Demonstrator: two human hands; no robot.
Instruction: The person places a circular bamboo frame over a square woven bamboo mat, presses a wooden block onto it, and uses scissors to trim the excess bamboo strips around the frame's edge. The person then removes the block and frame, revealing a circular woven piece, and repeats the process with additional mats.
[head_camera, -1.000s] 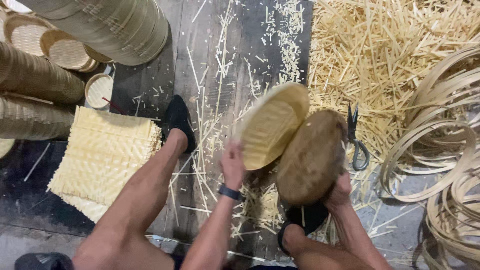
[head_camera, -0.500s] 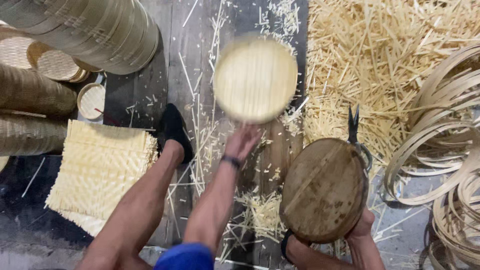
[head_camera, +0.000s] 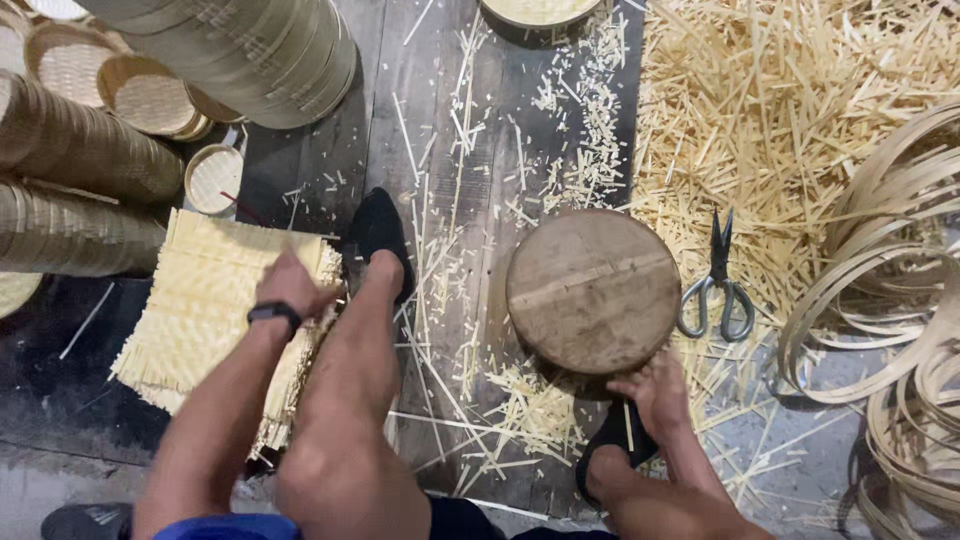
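Note:
My left hand (head_camera: 290, 287) lies on a stack of square woven bamboo mats (head_camera: 200, 310) at the left, its fingers curled over the top mat's right edge beside my left leg. My right hand (head_camera: 655, 392) grips the near rim of a round wooden block (head_camera: 592, 290), which lies flat on the dark floor boards between my feet. A round woven bamboo disc (head_camera: 540, 10) lies at the far edge of the view, partly cut off.
Black-handled scissors (head_camera: 718, 285) lie just right of the block. A heap of short bamboo strips (head_camera: 790, 120) fills the far right, and coiled bamboo hoops (head_camera: 890, 300) lie at the right. Stacks of woven round trays (head_camera: 240, 50) stand at the far left.
My left hand let go of the round woven disc, which now lies at the far edge, and moved left onto the mats. The wooden block came down flat on the floor.

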